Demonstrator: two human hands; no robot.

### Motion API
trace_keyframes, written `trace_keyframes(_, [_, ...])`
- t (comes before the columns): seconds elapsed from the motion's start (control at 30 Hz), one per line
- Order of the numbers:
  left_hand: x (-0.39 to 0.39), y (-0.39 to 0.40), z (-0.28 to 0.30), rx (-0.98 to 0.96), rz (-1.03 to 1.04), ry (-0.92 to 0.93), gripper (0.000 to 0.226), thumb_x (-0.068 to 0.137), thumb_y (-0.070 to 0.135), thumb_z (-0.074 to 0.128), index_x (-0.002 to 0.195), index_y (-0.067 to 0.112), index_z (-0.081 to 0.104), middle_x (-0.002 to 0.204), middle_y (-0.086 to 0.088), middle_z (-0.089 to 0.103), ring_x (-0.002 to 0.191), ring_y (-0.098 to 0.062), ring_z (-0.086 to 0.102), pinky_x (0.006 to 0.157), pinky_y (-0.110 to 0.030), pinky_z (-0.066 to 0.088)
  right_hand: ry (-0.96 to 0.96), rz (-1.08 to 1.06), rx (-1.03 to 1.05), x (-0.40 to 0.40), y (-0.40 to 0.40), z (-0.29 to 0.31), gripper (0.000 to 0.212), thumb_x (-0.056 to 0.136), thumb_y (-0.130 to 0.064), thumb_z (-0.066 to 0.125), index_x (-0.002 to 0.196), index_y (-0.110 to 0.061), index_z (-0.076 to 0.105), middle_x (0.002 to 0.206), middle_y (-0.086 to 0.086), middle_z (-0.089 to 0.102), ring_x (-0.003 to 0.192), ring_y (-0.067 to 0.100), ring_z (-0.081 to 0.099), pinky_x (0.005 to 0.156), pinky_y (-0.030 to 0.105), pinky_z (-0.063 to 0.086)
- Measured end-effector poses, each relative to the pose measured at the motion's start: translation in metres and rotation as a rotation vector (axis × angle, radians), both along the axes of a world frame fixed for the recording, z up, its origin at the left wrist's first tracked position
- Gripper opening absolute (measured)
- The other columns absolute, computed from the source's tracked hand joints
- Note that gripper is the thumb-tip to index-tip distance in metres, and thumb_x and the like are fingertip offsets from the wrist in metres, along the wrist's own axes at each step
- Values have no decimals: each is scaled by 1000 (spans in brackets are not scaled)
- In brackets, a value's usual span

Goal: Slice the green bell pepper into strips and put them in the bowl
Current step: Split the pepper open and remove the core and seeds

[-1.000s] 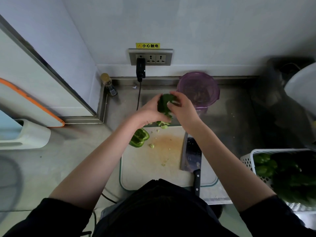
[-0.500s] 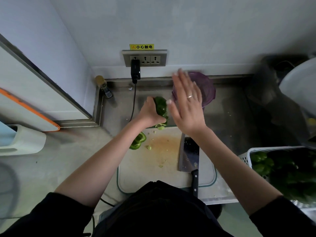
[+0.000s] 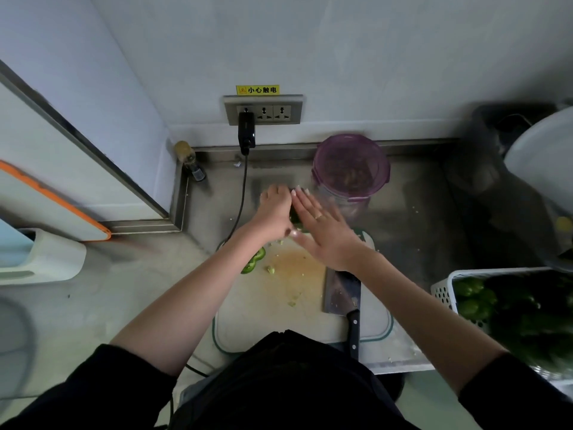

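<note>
A yellow warning sticker (image 3: 257, 90) on the pale wall reads "小心触电" in black characters. Directly below it sits a grey metal triple power socket (image 3: 263, 109), with a black plug adapter (image 3: 246, 130) in its leftmost outlet and a black cable trailing down from it.

The stainless steel worktop (image 3: 412, 218) runs along the wall and meets a corner on the left, where a small bottle with a cork-coloured top (image 3: 189, 160) stands. A white plastic cutting board with a green rim (image 3: 279, 308), stained orange in the middle, lies in front of the person. On it rest a black-handled cleaver (image 3: 344, 297), blade flat, and a green bell pepper piece (image 3: 255, 260) near the board's left edge, with small green scraps around. A translucent purple plastic bowl (image 3: 351, 169) stands behind the board near the wall. At the right edge, a white perforated basket (image 3: 446, 294) holds whole green peppers.

Above the far end of the board, the left hand (image 3: 274, 212) is curled around a dark green pepper half (image 3: 294, 216), mostly hidden between the hands. The right hand (image 3: 322, 231), wearing a ring, is flat with fingers straight and together, pressed against the pepper and the left hand.
</note>
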State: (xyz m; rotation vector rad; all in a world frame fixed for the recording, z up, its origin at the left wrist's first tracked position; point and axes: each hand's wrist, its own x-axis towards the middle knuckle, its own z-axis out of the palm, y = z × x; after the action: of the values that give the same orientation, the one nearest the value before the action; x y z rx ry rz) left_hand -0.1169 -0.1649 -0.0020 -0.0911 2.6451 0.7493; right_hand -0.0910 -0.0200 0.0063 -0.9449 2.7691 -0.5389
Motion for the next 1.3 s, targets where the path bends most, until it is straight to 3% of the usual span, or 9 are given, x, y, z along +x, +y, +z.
trace_keyframes(0.1, [1, -4, 5, 32, 65, -32, 89, 68, 19, 79, 138, 6, 25, 135, -12, 33, 124, -30, 37, 103, -39, 39, -28, -515, -512, 7, 1, 4, 53, 102, -45, 20, 146, -17, 31, 150, 0, 35, 139, 16, 32, 114, 36, 24])
trace_keyframes(0.17, [4, -5, 4, 92, 98, -23, 93, 65, 20, 82, 137, 6, 26, 133, -13, 34, 124, -31, 38, 100, -37, 41, -305, -773, -774, 7, 3, 8, 32, 101, -41, 35, 122, -21, 49, 113, -4, 60, 108, 13, 56, 89, 29, 42])
trace_keyframes(0.37, [11, 7, 21, 242, 134, 81, 82, 68, 19, 81, 133, 9, 32, 124, -6, 44, 111, -22, 49, 81, -24, 42, -521, -709, -757, -2, -18, -6, 23, 101, -28, 42, 93, -11, 55, 82, 4, 60, 77, 18, 58, 71, 30, 49])
trace_keyframes(0.43, [14, 1, 29, 646, 270, -116, 73, 76, 4, 71, 136, 15, 31, 113, 1, 48, 101, -13, 52, 79, -20, 45, -679, -787, -937, -4, -13, -1, 33, 103, -27, 35, 87, -12, 59, 79, 4, 65, 71, 16, 64, 70, 30, 53])
trace_keyframes(0.53, [21, -21, 30, 1467, 493, -509, 55, 78, -5, 43, 130, 15, 41, 115, -16, 53, 103, -30, 58, 90, -42, 53, -738, -838, -1017, -5, 2, 1, 37, 104, -29, 33, 90, -12, 63, 81, 3, 69, 72, 15, 66, 71, 26, 53])
trace_keyframes(0.67, [34, -33, 20, 1806, 467, -649, 62, 72, 5, 37, 133, 15, 46, 127, -28, 52, 112, -43, 54, 93, -51, 50, -661, -733, -921, -3, 1, 4, 27, 102, -27, 39, 111, -11, 58, 93, 1, 66, 82, 15, 64, 76, 28, 52])
trace_keyframes(0.93, [49, -39, 25, 1680, 428, -632, 82, 67, -16, 35, 140, 21, 43, 139, -22, 45, 124, -36, 48, 93, -46, 51, -659, -495, -892, 8, -12, 7, 35, 94, -45, 43, 109, -18, 60, 102, 0, 67, 98, 13, 64, 84, 23, 54])
trace_keyframes(1.07, [52, -38, 28, 1385, 446, -528, 85, 73, -28, 26, 129, 30, 55, 135, -16, 48, 120, -31, 51, 95, -41, 50, -378, -394, -596, 9, -11, -1, 19, 92, -17, 60, 111, -19, 58, 98, -16, 59, 89, -5, 55, 73, 3, 43])
trace_keyframes(1.3, [63, -53, 2, 675, 381, -63, 75, 77, -24, 37, 127, 29, 54, 129, 6, 54, 118, -12, 52, 102, -32, 42, -317, -623, -511, 15, -4, -18, 29, 88, -12, 64, 117, -11, 65, 101, -8, 61, 92, 8, 57, 74, 11, 43])
